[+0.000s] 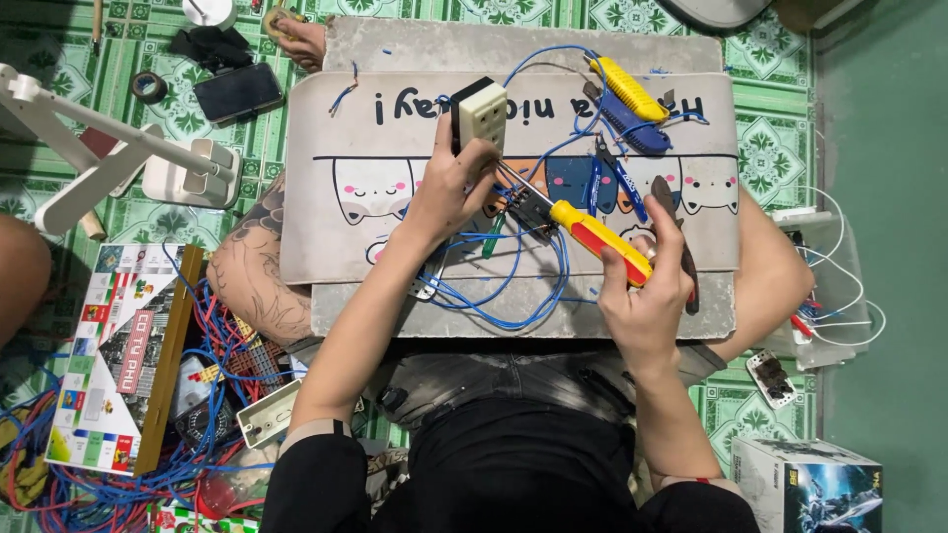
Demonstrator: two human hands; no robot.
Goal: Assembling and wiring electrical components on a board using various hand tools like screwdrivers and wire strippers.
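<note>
My left hand [449, 192] grips a cream and black socket block [481, 115], holding it upright over a printed mat [395, 138] on my lap board. A red and yellow screwdriver [597, 240] is in my right hand [647, 286], its metal shaft running up-left to the base of the socket block. Blue wires [504, 286] loop beneath both hands. A small black part [530, 209] lies under the shaft.
A yellow utility knife [629, 89], a blue tool [627, 123] and blue-handled pliers [617, 176] lie at the mat's top right. A phone [238, 92] and tape roll [149, 87] lie on the floor far left. A colourful box [114, 355] and tangled wires [212, 395] sit at left.
</note>
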